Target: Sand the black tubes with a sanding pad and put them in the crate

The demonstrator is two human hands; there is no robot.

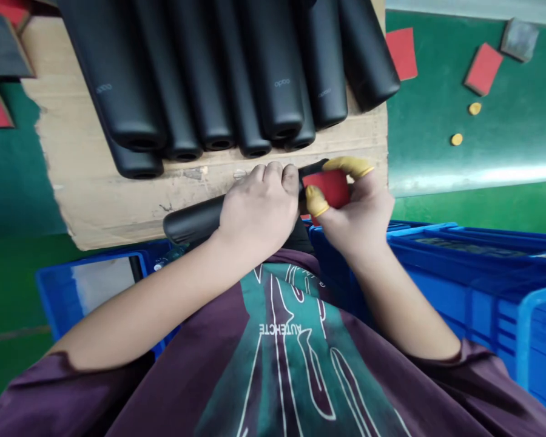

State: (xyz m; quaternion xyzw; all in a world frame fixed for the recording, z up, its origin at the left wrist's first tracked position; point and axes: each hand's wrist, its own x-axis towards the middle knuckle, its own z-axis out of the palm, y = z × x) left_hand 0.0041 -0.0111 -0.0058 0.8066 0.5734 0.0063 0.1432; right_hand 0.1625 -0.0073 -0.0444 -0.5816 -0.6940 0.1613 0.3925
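My left hand point(260, 209) is wrapped over a black cylindrical tube point(193, 218) that lies crosswise at the near edge of the cardboard. In my right hand point(366, 209) is a red sanding pad point(331, 187), pinched between thumb and forefinger, both wearing yellow finger cots point(317, 201). The pad sits at the tube's right end, against or very close to it; my fingers hide the exact contact. Beyond my hands, several more black tubes point(273, 73) lie side by side, their rounded ends with holes facing me.
Cardboard point(346, 138) covers part of the green table point(437, 121). To the right lie red pads point(483, 68), a grey block point(519, 39) and two yellow rolled cots point(475, 108). Blue crates point(473, 267) stand below the table at right, another blue crate point(48, 297) at left.
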